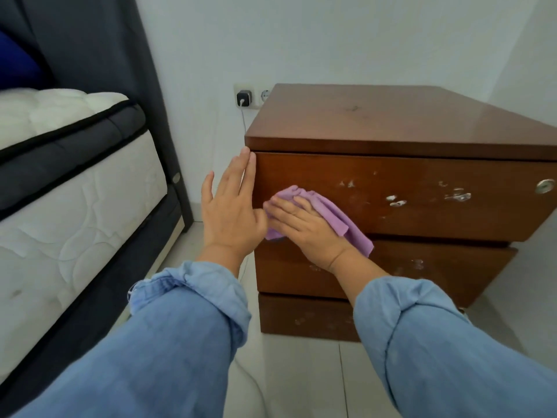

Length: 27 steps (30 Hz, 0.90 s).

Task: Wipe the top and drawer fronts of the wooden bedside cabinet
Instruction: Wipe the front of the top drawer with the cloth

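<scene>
The wooden bedside cabinet [376, 122] stands ahead on the floor, its glossy brown top bare. Its top drawer front [422, 206] shows white scuff marks and a round metal fitting at the right. Two lower drawer fronts [452, 267] sit below it. My right hand [304, 227] presses a purple cloth [331, 215] flat against the left part of the top drawer front. My left hand [232, 206] is flat with its fingers straight, its fingertips touching the cabinet's left front corner.
A bed with a white mattress [69, 188] and dark frame stands to the left, leaving a narrow gap beside the cabinet. A black charger [243, 98] is plugged into the wall socket behind, its white cable hanging down. The floor is pale tile.
</scene>
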{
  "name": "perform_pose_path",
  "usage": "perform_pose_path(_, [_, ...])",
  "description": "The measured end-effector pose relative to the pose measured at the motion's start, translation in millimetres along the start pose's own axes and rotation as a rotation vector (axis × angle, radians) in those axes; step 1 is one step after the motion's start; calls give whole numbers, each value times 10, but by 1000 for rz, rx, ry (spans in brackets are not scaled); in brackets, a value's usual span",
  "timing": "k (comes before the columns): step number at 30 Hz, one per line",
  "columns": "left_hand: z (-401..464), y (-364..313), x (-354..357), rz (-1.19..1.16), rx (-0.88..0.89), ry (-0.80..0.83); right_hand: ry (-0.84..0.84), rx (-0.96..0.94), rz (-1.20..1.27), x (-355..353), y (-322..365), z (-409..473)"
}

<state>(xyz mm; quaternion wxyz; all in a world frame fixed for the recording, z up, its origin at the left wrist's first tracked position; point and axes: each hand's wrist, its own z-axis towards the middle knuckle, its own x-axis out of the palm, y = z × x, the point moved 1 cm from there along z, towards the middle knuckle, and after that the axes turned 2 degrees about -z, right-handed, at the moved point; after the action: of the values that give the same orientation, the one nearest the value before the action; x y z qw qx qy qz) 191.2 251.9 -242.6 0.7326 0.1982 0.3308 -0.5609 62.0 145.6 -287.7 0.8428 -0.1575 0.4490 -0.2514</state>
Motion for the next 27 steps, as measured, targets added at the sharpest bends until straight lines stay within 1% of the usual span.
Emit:
perform_pose_path(2, [-13, -32, -43, 35, -21, 64, 81, 45, 75, -47, 87, -158])
perform_pose_path(5, [-15, -108, -114, 97, -65, 125, 183, 108, 123, -142, 148, -452])
perform_pose_path(8, [-56, -302, -187, 103, -31, 126, 183, 116, 121, -353, 35, -648])
perform_pose_path(12, [-70, -631, -230, 26, 79, 110, 69, 203, 42, -722, -373, -624])
perform_pose_path(15, [-2, -756, -225, 22, 117, 105, -80, 271, -26, -918, -700, -433])
perform_pose_path(17, [50, -776, -192, 27, 122, 107, -159, 321, -53, -946, -815, -313])
perform_pose_path(20, [87, -737, -116, 25, 114, 93, -258, 388, -67, -820, -794, -217])
perform_pose_path(24, [144, -650, -14, -2, 157, -58, -387, 552, -34, -569, -671, -178])
perform_pose_path(27, [193, -616, 44, -19, 170, -147, -464, 590, -36, -470, -661, -151])
